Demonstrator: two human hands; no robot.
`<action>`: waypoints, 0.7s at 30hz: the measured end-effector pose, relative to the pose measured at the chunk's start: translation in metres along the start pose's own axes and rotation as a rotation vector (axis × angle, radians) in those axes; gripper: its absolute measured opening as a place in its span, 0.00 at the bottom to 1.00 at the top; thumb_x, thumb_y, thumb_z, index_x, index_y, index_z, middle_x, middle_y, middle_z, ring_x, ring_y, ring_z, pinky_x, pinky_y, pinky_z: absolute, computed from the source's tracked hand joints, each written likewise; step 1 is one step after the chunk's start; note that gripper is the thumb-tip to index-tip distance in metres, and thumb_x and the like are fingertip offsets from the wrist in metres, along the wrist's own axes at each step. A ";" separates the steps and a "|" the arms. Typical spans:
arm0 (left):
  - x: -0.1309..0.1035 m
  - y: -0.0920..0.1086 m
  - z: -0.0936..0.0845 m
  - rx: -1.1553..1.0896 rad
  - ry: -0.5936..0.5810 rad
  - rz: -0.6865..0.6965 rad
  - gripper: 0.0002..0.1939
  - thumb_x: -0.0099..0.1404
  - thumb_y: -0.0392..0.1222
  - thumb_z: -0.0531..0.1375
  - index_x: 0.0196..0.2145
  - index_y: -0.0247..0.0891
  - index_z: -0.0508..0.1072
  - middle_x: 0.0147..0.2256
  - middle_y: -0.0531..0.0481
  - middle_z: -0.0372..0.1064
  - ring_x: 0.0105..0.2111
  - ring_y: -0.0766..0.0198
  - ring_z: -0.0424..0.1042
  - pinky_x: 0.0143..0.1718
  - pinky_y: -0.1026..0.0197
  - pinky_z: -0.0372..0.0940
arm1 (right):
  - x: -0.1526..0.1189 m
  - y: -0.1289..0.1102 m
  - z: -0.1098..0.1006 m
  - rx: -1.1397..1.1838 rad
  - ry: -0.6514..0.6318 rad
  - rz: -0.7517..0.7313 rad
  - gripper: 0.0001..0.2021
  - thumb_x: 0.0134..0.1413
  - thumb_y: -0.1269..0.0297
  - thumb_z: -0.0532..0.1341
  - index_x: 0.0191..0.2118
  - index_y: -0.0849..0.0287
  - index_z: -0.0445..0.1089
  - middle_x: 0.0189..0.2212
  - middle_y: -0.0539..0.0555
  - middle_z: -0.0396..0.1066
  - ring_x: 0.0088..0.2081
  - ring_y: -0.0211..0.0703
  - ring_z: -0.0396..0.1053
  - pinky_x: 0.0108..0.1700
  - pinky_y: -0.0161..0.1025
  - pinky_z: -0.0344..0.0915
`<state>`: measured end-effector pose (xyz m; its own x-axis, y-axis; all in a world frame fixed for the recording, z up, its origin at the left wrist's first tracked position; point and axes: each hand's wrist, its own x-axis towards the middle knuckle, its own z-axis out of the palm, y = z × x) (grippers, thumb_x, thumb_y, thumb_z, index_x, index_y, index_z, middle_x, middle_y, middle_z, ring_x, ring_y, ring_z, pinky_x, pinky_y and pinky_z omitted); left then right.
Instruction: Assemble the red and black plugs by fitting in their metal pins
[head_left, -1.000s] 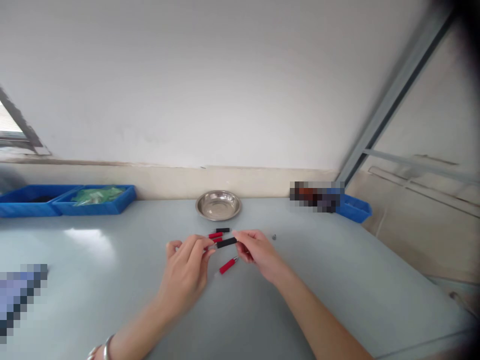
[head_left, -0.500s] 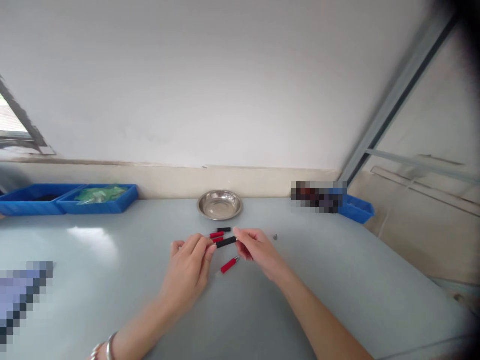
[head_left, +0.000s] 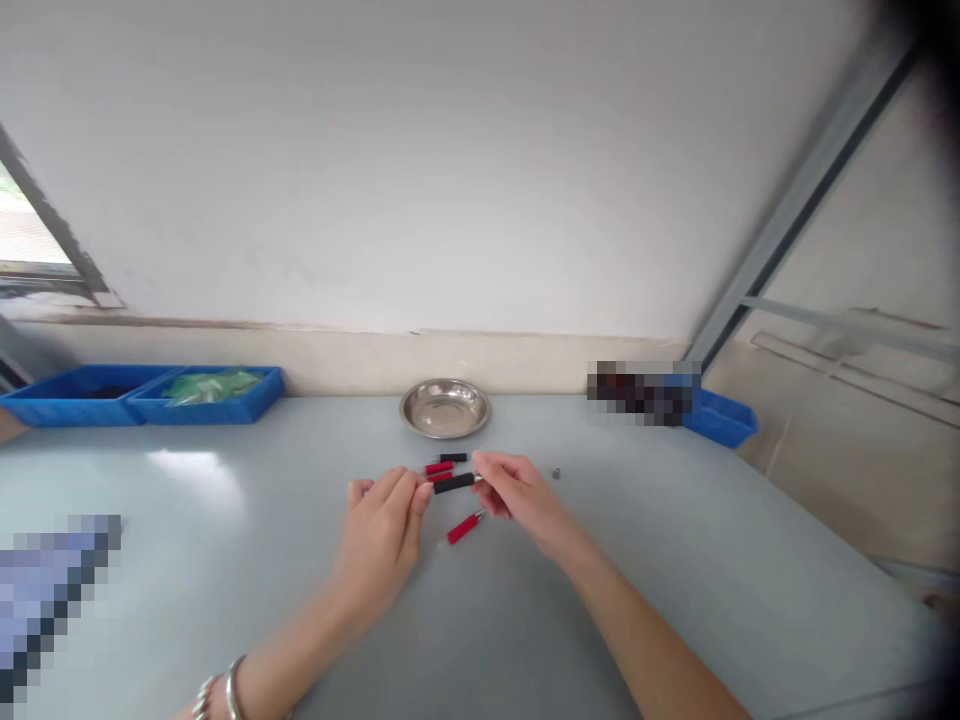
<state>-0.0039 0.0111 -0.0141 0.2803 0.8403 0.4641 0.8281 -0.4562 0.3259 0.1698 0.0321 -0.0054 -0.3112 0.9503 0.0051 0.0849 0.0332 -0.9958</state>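
Between my two hands a slim black pen [head_left: 454, 484] is held nearly level, slightly higher at the right. My left hand [head_left: 384, 525] pinches its left end, and my right hand [head_left: 517, 495] grips the silvery right end with thumb and fingers. Behind it, partly hidden, lie a red pen [head_left: 440, 468], another red piece [head_left: 441, 477] and a second black pen [head_left: 453, 458]. Nearer to me on the table is a red pen [head_left: 465, 527] with a silvery tip. A tiny metal piece [head_left: 556, 473] rests right of my right hand.
A round steel dish [head_left: 445, 432] stands near the wall. At the back left are two blue trays [head_left: 67, 410], one holding green plastic bags [head_left: 214, 386]. Another blue tray [head_left: 724, 418] sits at the back right, beside a blurred-out patch. A grey metal post [head_left: 810, 190] rises on the right.
The view has shifted a little, so everything appears slightly further right. Both hands keep hold of the black pen, in almost the same pose.
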 end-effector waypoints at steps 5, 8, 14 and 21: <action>0.000 -0.001 0.000 -0.003 0.009 -0.020 0.17 0.67 0.41 0.40 0.25 0.37 0.62 0.24 0.54 0.63 0.25 0.65 0.62 0.33 0.58 0.50 | -0.001 -0.003 0.000 -0.121 -0.020 -0.067 0.19 0.53 0.48 0.50 0.24 0.59 0.59 0.15 0.45 0.54 0.18 0.32 0.49 0.22 0.32 0.48; 0.000 -0.001 0.000 -0.003 0.015 -0.021 0.17 0.67 0.41 0.40 0.25 0.38 0.62 0.24 0.54 0.64 0.25 0.65 0.62 0.32 0.59 0.51 | -0.001 -0.004 0.000 -0.166 -0.030 -0.089 0.18 0.54 0.49 0.50 0.24 0.59 0.58 0.15 0.45 0.54 0.19 0.33 0.50 0.23 0.32 0.49; 0.001 -0.002 0.002 0.023 0.041 0.010 0.18 0.67 0.41 0.41 0.24 0.37 0.62 0.23 0.54 0.64 0.23 0.66 0.61 0.32 0.60 0.51 | 0.000 -0.002 0.000 -0.251 0.004 -0.129 0.17 0.55 0.51 0.49 0.23 0.58 0.56 0.16 0.45 0.50 0.20 0.33 0.49 0.23 0.32 0.48; 0.002 -0.003 0.000 0.043 0.075 0.053 0.15 0.66 0.41 0.43 0.28 0.38 0.65 0.27 0.52 0.67 0.26 0.65 0.63 0.32 0.59 0.49 | -0.002 -0.001 0.002 -0.239 0.024 -0.105 0.17 0.55 0.52 0.49 0.21 0.58 0.52 0.15 0.44 0.45 0.19 0.33 0.44 0.21 0.31 0.44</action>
<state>-0.0057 0.0141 -0.0145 0.2886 0.7903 0.5405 0.8333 -0.4853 0.2646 0.1686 0.0299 -0.0045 -0.3079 0.9447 0.1127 0.2751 0.2018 -0.9400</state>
